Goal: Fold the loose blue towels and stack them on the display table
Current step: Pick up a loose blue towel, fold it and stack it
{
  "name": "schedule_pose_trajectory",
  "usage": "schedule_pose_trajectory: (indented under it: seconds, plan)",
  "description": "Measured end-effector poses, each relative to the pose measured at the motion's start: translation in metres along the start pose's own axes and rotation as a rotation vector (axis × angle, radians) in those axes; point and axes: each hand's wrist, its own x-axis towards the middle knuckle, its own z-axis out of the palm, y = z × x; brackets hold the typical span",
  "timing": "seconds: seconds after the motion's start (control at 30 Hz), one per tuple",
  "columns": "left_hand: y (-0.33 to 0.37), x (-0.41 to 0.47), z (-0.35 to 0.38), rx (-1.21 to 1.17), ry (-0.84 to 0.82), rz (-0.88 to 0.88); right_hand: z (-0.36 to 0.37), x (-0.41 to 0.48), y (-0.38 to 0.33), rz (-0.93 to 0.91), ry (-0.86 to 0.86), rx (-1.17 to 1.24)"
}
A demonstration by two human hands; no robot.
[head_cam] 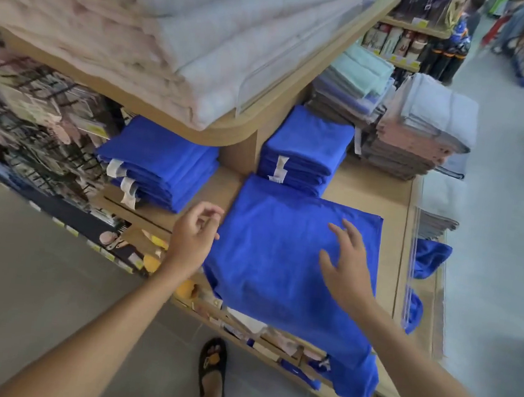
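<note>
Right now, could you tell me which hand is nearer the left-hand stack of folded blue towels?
Left. The left hand hovers just in front of the left-hand stack; the right hand is over the spread blue towel, farther away.

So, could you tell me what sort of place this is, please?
Probably a shop's linen section: tagged stacks of folded blue towels on a display table, towels in other colours beside them, and shelves of bottled goods behind.

You have nothing legible here. The white tags point(280, 167) hanging from the folded blue towel stacks point(306, 144) are too blurred to read, and the yellow price strips point(419, 21) on the far shelf point(404, 27) are too small to make out.
</note>
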Motion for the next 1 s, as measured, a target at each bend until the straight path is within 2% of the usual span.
schedule_pose_trajectory:
  seconds: [0.1, 0.2, 0.33, 0.73, 1.0]
  plan:
    - [-0.029, -0.059, -0.008, -0.025, 0.096, -0.151, 0.024, -0.039, -0.004, -0.233, -0.103, -0.286]
    - [-0.058, -0.091, 0.001, -0.015, 0.077, -0.353, 0.036, -0.050, -0.003, -0.242, -0.137, -0.475]
    - [-0.073, -0.105, 0.019, -0.068, -0.012, -0.566, 0.040, -0.051, -0.002, -0.250, -0.112, -0.529]
    - [-0.087, -0.113, 0.028, -0.099, 0.073, -0.600, 0.037, -0.054, -0.010, -0.239, -0.101, -0.536]
    - [-0.090, -0.111, 0.037, -0.226, 0.052, -0.675, 0.040, -0.054, -0.007, -0.251, -0.059, -0.524]
